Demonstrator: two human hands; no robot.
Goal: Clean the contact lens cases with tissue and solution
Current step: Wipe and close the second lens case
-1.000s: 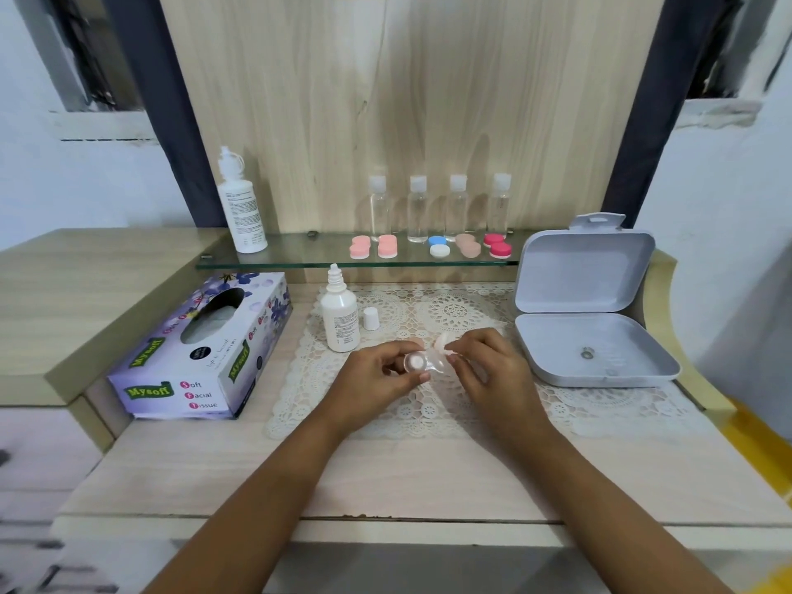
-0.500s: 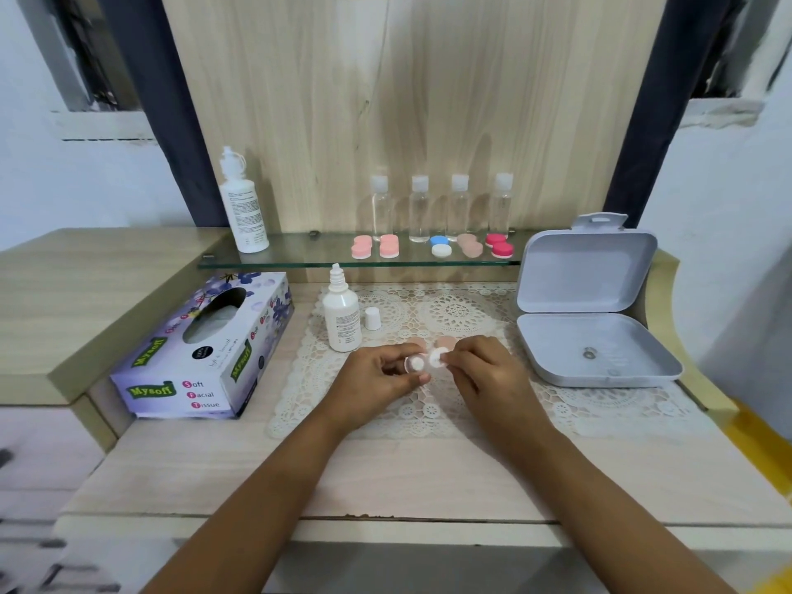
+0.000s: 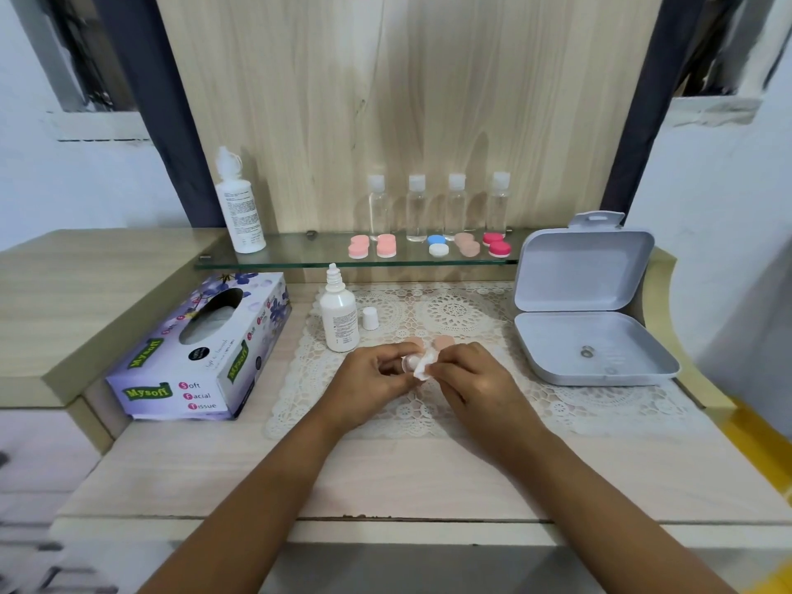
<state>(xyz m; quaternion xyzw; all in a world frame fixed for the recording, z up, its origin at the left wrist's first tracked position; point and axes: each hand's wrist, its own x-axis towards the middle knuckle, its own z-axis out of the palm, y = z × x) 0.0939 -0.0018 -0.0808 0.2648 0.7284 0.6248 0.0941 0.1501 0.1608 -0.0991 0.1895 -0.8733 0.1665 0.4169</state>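
Over the lace mat [image 3: 578, 400], my left hand [image 3: 368, 379] grips a small white contact lens case [image 3: 410, 362]. My right hand [image 3: 475, 379] pinches a small wad of white tissue [image 3: 424, 365] and presses it against the case. Two beige caps [image 3: 441, 342] lie on the mat just behind my fingers. An uncapped white solution bottle [image 3: 339, 317] stands left of my hands, with its white cap [image 3: 370, 318] beside it. Most of the case is hidden by my fingers.
A purple tissue box [image 3: 201, 349] lies at the left. The glass shelf [image 3: 300, 255] carries a tall white bottle [image 3: 240, 207], several clear bottles [image 3: 437, 207] and several coloured lens cases [image 3: 428, 245]. An open grey box [image 3: 587, 332] sits at the right.
The tissue has shrunk from a raised loose piece to a small wad pushed onto the case. Both hands stay close together in the same place.
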